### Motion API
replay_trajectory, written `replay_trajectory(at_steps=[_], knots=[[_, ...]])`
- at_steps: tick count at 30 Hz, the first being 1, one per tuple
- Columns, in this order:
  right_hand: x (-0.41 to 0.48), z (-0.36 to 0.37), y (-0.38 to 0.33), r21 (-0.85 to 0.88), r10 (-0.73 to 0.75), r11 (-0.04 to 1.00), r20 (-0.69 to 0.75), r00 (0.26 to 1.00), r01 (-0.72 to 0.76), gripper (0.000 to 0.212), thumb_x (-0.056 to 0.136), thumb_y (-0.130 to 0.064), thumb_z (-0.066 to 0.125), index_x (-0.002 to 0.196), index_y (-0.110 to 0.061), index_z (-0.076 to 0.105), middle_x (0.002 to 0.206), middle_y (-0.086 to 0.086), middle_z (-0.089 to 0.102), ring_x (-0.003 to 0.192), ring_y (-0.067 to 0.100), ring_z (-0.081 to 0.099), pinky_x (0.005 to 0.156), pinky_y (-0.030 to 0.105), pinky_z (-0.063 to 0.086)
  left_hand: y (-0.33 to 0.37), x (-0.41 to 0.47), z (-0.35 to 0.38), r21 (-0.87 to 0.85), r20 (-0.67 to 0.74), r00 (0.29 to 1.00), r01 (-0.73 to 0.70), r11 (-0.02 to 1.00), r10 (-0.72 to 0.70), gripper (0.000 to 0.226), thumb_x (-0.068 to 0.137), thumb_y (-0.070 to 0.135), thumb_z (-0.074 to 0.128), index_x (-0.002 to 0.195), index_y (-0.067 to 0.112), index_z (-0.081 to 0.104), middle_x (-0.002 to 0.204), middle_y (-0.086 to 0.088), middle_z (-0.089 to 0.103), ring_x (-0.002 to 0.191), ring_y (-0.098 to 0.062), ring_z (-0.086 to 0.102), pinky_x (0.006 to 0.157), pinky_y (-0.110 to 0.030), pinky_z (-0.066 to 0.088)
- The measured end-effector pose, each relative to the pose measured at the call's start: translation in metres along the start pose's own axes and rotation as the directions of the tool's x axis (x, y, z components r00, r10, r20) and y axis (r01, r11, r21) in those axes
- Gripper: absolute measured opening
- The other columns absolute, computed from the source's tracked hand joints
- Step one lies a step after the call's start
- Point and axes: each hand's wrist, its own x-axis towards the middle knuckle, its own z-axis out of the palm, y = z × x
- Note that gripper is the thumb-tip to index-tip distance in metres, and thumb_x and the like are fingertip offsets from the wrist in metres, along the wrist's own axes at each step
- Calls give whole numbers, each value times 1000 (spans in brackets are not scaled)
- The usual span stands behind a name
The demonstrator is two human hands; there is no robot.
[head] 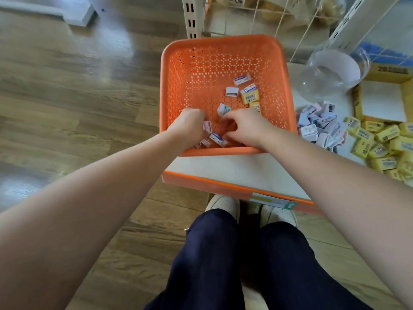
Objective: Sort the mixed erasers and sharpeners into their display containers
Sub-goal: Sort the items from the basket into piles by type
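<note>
A pink piece (207, 126) is pinched in the left hand (190, 127); the right hand's (244, 128) hold cannot be told. Mixed handfuls could be mis-sorted.

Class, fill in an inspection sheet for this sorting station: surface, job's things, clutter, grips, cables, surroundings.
Surface: white shelf with an orange front edge.
Job's things: orange basket holding a few mixed pieces; pale pile and yellow pile on the shelf to its right; clear jar, apparently on its side; open yellow box.
Clutter: nothing seen.
Grips: both inside the basket; left grip pinches a pink piece; right grip curls among the pieces, hold unclear.
Cables: nothing seen.
Surroundings: wood floor; wire rack behind the basket.
</note>
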Motion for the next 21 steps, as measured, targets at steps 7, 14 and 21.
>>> replay_trajectory(at_steps=[7,14,21], knots=[[2,13,7,23,-19,999,-334,942,28,30,85,-10,58,115,-8,62,118,13,60,111,29,53,94,28,33,2,-4,11,-131,-136,990,29,991,-47,33,87,17,62,118,5,59,116,-16,58,104,-32,57,76,-26,39],[43,-17,5,-12,8,1000,-346,938,-13,49,88,-8,56,135,-7,45,137,13,46,128,29,40,110,31,21,1,-4,7,-117,-124,991,28,993,-42,35,86,17,63,119,4,58,117,-18,57,105,-33,56,77,-27,39],[46,-11,8,-103,23,993,-246,969,-50,27,87,-9,52,111,-7,63,112,18,63,106,34,55,91,39,43,5,-5,8,-140,-111,994,-1,990,-15,33,86,18,64,116,6,61,114,-15,61,103,-30,59,74,-25,39]])
